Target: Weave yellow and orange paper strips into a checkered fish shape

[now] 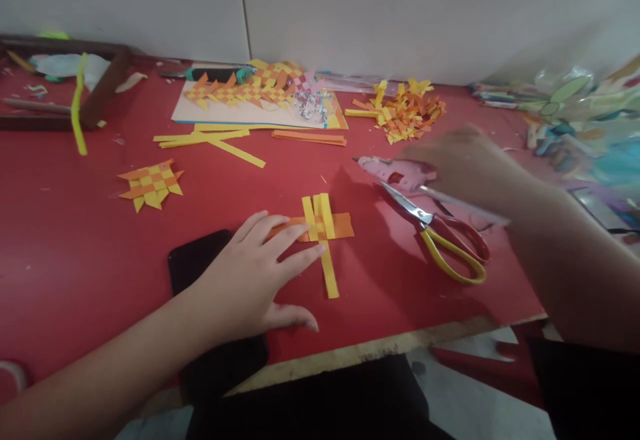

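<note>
My left hand (255, 273) lies flat and open on the red table (75, 247), fingers spread, pressing the left end of a small weave of orange and yellow paper strips (323, 227). One long yellow strip hangs down from the weave toward me. My right hand (460, 160) is smeared by motion over the pink glue gun (395, 172); its fingers cannot be made out. Scissors (445, 237) with red and yellow handles lie just below that hand.
A black phone (195, 260) lies under my left wrist. A finished woven piece (151, 185) sits at left. Loose yellow strips (210, 139), orange strips (309, 137), a board of woven pieces (250, 93) and a scrap pile (407, 113) lie further back. Clutter fills the right edge.
</note>
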Demonstrator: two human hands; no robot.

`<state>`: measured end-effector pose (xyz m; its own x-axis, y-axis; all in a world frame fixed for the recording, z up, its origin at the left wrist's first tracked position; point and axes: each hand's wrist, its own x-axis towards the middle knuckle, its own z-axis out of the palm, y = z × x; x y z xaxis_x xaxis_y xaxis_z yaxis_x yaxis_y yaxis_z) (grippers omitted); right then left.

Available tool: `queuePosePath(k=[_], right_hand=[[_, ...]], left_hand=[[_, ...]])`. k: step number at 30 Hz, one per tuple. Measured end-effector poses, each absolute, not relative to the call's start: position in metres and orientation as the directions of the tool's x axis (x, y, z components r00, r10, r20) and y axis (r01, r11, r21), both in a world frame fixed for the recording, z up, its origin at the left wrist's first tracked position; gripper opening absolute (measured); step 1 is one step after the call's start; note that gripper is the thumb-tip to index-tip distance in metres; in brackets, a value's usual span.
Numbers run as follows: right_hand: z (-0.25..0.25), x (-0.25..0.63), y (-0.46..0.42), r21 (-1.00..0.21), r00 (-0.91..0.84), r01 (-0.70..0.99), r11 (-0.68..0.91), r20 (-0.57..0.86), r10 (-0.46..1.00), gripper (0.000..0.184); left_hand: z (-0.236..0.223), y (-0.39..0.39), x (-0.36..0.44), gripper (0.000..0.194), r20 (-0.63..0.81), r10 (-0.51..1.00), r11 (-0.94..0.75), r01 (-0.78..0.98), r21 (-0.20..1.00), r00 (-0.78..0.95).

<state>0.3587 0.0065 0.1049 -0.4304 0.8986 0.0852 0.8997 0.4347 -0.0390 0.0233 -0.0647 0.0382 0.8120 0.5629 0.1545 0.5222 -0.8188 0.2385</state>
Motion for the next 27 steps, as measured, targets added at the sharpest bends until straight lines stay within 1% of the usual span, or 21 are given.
queuePosePath(k=[2, 3, 4, 7, 8, 9, 10, 12, 13, 14, 15, 17, 18, 20, 21, 24, 27], right_hand=[[0.088, 0.37, 0.015, 0.11, -0.441, 0.891, 0.441, -0.019, 0.897, 0.031], [0.08, 0.376, 0.017, 0.134, -0.44, 0.888, 0.44, -0.036, 0.897, 0.037], [0.072, 0.381, 0.018, 0.15, -0.441, 0.884, 0.443, -0.047, 0.896, 0.041], [0.061, 0.391, 0.017, 0.156, -0.451, 0.878, 0.452, -0.044, 0.891, 0.049], [0.061, 0.391, 0.014, 0.163, -0.455, 0.876, 0.454, -0.034, 0.89, 0.052], [0.062, 0.389, 0.011, 0.174, -0.457, 0.875, 0.451, -0.011, 0.89, 0.054], [0.065, 0.385, 0.005, 0.184, -0.455, 0.877, 0.443, 0.025, 0.89, 0.054], [0.073, 0.369, -0.01, 0.193, -0.448, 0.887, 0.419, 0.141, 0.883, 0.047], [0.078, 0.358, -0.019, 0.177, -0.449, 0.891, 0.419, 0.204, 0.87, 0.041], [0.082, 0.345, -0.029, 0.149, -0.488, 0.873, 0.464, 0.249, 0.837, 0.035], [0.086, 0.331, -0.039, 0.113, -0.559, 0.827, 0.551, 0.273, 0.783, 0.029], [0.091, 0.305, -0.056, 0.005, -0.697, 0.696, 0.718, 0.245, 0.674, 0.022], [0.091, 0.294, -0.063, -0.059, -0.763, 0.611, 0.789, 0.219, 0.608, 0.023], [0.088, 0.278, -0.07, -0.128, -0.844, 0.488, 0.863, 0.184, 0.504, 0.024], [0.085, 0.274, -0.071, -0.152, -0.863, 0.455, 0.877, 0.168, 0.476, 0.024], [0.072, 0.27, -0.07, -0.213, -0.876, 0.407, 0.888, 0.183, 0.445, 0.02], [0.06, 0.271, -0.071, -0.261, -0.868, 0.38, 0.887, 0.229, 0.44, 0.022]], left_hand=[[0.04, -0.065, 0.024, 0.082, 0.186, 0.547, -0.833, 0.51, 0.213, 0.816], [0.041, -0.066, 0.025, 0.078, 0.213, 0.534, -0.843, 0.495, 0.21, 0.818], [0.042, -0.066, 0.025, 0.072, 0.249, 0.517, -0.854, 0.474, 0.215, 0.819], [0.042, -0.064, 0.027, 0.036, 0.377, 0.489, -0.872, 0.428, 0.239, 0.786], [0.041, -0.063, 0.027, 0.028, 0.413, 0.488, -0.873, 0.428, 0.235, 0.769], [0.04, -0.062, 0.027, 0.025, 0.435, 0.493, -0.87, 0.44, 0.224, 0.753], [0.039, -0.061, 0.027, 0.025, 0.443, 0.5, -0.865, 0.457, 0.208, 0.744], [0.037, -0.058, 0.027, 0.03, 0.395, 0.528, -0.848, 0.497, 0.186, 0.752], [0.036, -0.057, 0.027, 0.034, 0.345, 0.55, -0.835, 0.518, 0.188, 0.761], [0.035, -0.057, 0.027, 0.038, 0.289, 0.571, -0.821, 0.535, 0.197, 0.769], [0.035, -0.056, 0.027, 0.041, 0.234, 0.587, -0.809, 0.549, 0.211, 0.775], [0.034, -0.056, 0.027, 0.043, 0.163, 0.613, -0.785, 0.573, 0.237, 0.773], [0.034, -0.056, 0.027, 0.043, 0.155, 0.621, -0.778, 0.58, 0.243, 0.768], [0.034, -0.056, 0.027, 0.039, 0.18, 0.629, -0.774, 0.586, 0.24, 0.756], [0.034, -0.057, 0.027, 0.036, 0.209, 0.628, -0.777, 0.586, 0.231, 0.75], [0.035, -0.058, 0.028, 0.028, 0.283, 0.63, -0.775, 0.603, 0.186, 0.723], [0.036, -0.06, 0.029, 0.024, 0.294, 0.648, -0.758, 0.633, 0.157, 0.702]])
